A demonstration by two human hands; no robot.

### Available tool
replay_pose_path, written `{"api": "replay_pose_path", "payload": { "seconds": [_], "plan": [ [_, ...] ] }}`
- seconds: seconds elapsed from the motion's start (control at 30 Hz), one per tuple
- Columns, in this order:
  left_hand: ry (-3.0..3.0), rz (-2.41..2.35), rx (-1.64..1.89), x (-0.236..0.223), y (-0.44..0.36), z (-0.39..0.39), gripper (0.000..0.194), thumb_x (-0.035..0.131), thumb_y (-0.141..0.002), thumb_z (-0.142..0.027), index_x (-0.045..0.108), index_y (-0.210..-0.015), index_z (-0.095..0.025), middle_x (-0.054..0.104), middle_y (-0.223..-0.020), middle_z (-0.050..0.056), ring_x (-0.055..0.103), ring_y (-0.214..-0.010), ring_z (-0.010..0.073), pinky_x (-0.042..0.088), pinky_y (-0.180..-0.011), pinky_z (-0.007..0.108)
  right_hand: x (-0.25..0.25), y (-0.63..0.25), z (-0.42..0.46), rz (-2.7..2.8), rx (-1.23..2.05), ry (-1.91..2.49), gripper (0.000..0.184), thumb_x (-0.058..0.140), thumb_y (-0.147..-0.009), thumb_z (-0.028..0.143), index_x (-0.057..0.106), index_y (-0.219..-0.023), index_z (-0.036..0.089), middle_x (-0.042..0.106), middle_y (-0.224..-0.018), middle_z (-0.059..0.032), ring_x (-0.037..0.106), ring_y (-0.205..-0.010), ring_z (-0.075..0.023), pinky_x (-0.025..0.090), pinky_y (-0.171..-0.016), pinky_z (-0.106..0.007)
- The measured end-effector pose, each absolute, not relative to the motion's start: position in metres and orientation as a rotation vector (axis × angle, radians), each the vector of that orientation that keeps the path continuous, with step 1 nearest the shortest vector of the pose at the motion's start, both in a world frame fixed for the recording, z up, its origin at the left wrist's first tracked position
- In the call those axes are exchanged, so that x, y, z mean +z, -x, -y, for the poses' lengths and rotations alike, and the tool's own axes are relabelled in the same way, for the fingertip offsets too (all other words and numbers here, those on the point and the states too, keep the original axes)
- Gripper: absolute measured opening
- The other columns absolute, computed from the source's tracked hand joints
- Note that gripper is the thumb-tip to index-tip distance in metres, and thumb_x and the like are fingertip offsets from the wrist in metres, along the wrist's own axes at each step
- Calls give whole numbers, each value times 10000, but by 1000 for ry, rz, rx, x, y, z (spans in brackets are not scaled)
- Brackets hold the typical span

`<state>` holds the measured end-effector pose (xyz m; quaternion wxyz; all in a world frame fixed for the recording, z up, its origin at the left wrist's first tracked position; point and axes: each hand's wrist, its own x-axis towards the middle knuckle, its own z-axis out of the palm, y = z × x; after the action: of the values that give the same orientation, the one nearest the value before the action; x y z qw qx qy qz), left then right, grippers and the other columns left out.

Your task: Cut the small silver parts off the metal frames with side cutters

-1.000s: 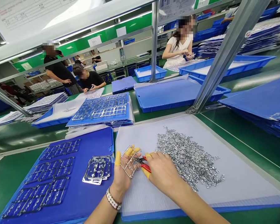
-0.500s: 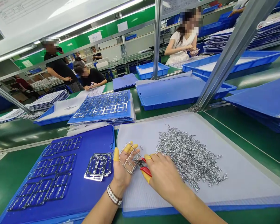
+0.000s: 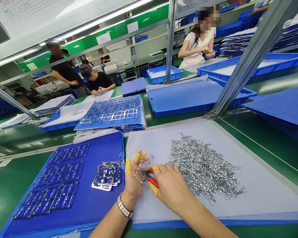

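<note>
In my left hand (image 3: 132, 181) is a shiny metallic frame (image 3: 136, 159) with thin bars, held upright by fingers in yellow finger cots. My right hand (image 3: 172, 186), also in yellow cots, grips red-handled cutting pliers (image 3: 152, 181). The pliers' jaws are at the frame's right side, partly hidden by the frame and fingers. Just right of my hands, a large heap of small silvery pieces (image 3: 203, 168) lies on a white sheet (image 3: 149, 210). To the left, a small stack of similar frames (image 3: 106, 175) rests on a blue board (image 3: 86, 211).
More frames (image 3: 43, 198) lie in rows on the blue board's left side. Behind it stands a stack of boards with frames (image 3: 111, 110). A blue tray (image 3: 183, 99) and a slanted metal post (image 3: 253, 62) are farther back. Several people work beyond, one in white (image 3: 198, 43).
The whole view has shifted slightly. The frame in my left hand has tilted a little, and the pliers' handles stay around the same spot beside it.
</note>
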<state>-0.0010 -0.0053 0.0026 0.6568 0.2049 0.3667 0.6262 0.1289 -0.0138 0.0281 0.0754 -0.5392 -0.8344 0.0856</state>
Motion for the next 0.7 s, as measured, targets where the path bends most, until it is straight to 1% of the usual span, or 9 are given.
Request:
{"api": "replay_pose_path", "payload": {
  "seconds": [0.17, 0.27, 0.37, 0.57, 0.7],
  "plan": [
    [-472, -849, 1413, 3, 0, 5, 602, 488, -787, -643, 619, -1161, -190, 618, -1154, 110, 574, -1002, 231, 472, -800, 323, 28, -130, 15, 2482, 254, 1603, 230, 526, -823, 291, 620, -1013, 202, 657, -924, -77, 561, -897, -269, 344, -753, -396],
    [-474, -859, 1415, 3, 0, 5, 613, 506, -774, -647, 612, -1169, -190, 632, -1112, 106, 586, -965, 221, 471, -781, 313, 27, -130, 15, 2480, 242, 1592, 253, 535, -815, 278, 615, -1045, 209, 658, -921, -72, 564, -897, -269, 343, -752, -393],
    [-487, -873, 1426, 4, -1, 6, 623, 524, -758, -652, 608, -1172, -194, 628, -1119, 104, 587, -961, 221, 473, -756, 304, 24, -129, 15, 2457, 225, 1579, 265, 541, -814, 284, 607, -1062, 218, 658, -922, -67, 564, -900, -266, 344, -753, -390],
    [-503, -904, 1431, 3, -1, 6, 599, 550, -744, -638, 628, -1130, -187, 592, -1208, 113, 565, -1021, 240, 473, -760, 308, 24, -128, 15, 2463, 209, 1587, 214, 538, -819, 293, 619, -998, 208, 655, -912, -70, 567, -888, -265, 349, -751, -389],
    [-485, -895, 1437, 2, -1, 5, 594, 521, -762, -643, 627, -1132, -190, 598, -1195, 112, 567, -1021, 243, 473, -774, 320, 27, -128, 16, 2485, 219, 1593, 247, 524, -825, 279, 610, -1042, 200, 652, -922, -76, 571, -895, -271, 354, -748, -394]
  ]
}}
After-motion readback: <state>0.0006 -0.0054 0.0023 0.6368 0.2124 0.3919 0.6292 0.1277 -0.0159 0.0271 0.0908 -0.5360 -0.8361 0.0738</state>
